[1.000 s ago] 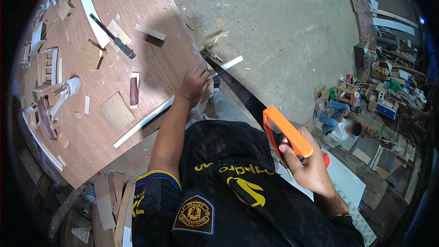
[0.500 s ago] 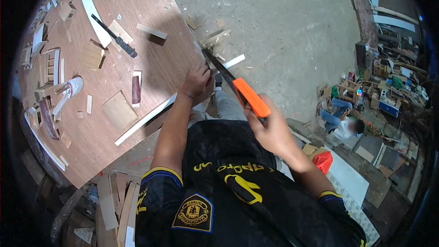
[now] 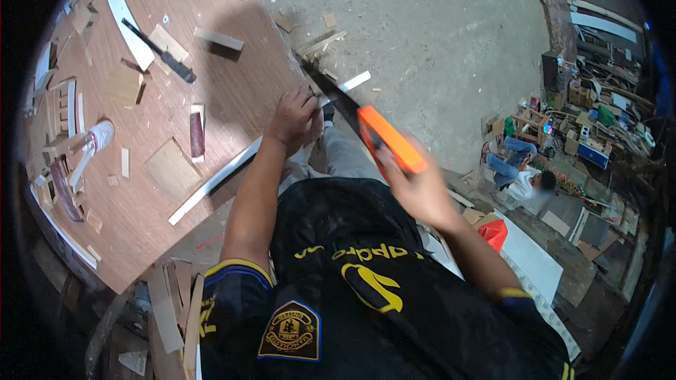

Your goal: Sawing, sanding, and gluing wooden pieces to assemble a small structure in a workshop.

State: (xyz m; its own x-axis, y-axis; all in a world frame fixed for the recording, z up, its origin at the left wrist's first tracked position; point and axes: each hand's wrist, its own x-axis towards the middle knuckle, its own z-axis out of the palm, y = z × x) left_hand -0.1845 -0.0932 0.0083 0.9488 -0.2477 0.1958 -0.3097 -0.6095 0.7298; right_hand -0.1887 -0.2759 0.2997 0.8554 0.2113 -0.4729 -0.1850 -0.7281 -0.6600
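My right hand is wrapped round the orange handle of a handsaw, slightly smeared by motion. Its dark blade slants away to the upper left and crosses a long white strip just off the table's edge. My left hand presses on the strip at that edge, fingers curled over it close to the blade. Part of the strip is hidden under this hand. Beyond the blade the strip's short end sticks out over the floor. The exact contact of the teeth is too small to tell.
The brown tabletop bears a chisel-like tool with a dark handle, wood blocks and offcuts. Scraps litter the concrete floor by the table. A person sits at the right among piled timber and tools.
The whole view has shifted a little, so the table appears farther left. The saw's handle has moved slightly relative to the table; both hands keep their grips.
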